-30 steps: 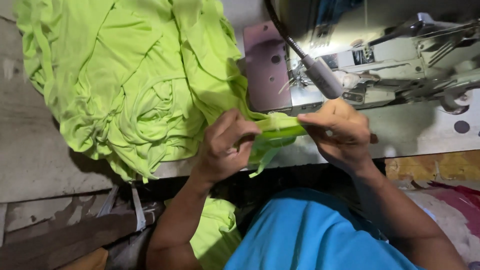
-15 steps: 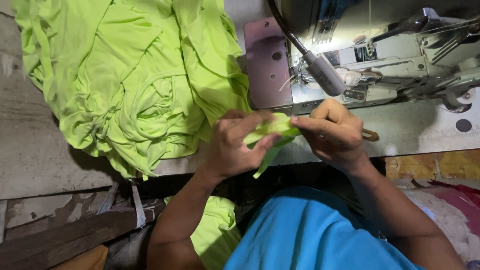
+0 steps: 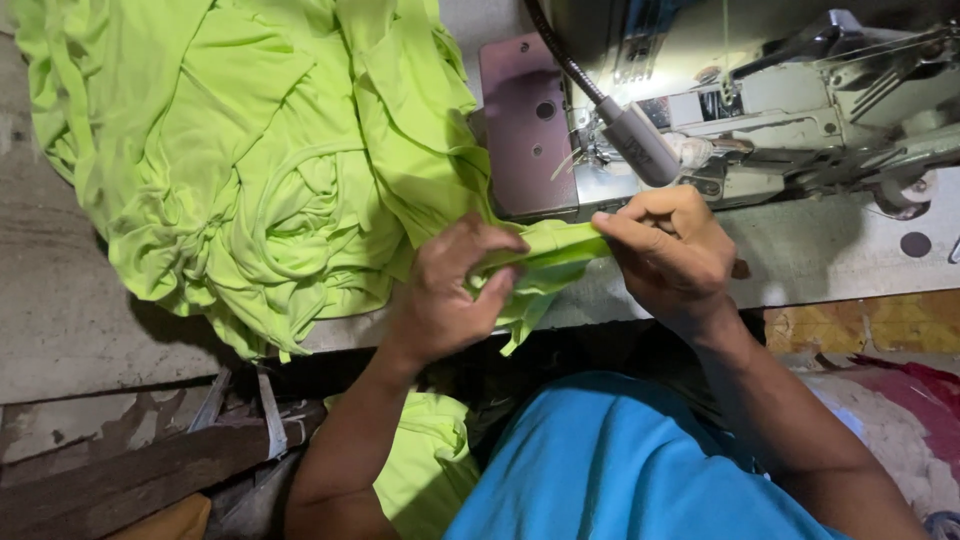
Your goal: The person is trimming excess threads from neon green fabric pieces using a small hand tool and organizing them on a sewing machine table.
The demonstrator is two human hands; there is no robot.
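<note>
Worn grey worktable, scuffed, fills the left and centre of frame. Big heap of lime-green knit fabric piled upper left. Grey metal sewing machine upper right, lamp lit, purple plate at its left end. Left hand and right hand, frame centre, fingers closed, each pinching a narrow folded lime-green fabric strip at the table's front edge. Wooden planks lower left; rags lower right.

The big green cloth pile runs off the top edge. Right of it, the sewing machine is cut off at the top and right. The needle is too small to see. The fingers hide part of the green strip.
</note>
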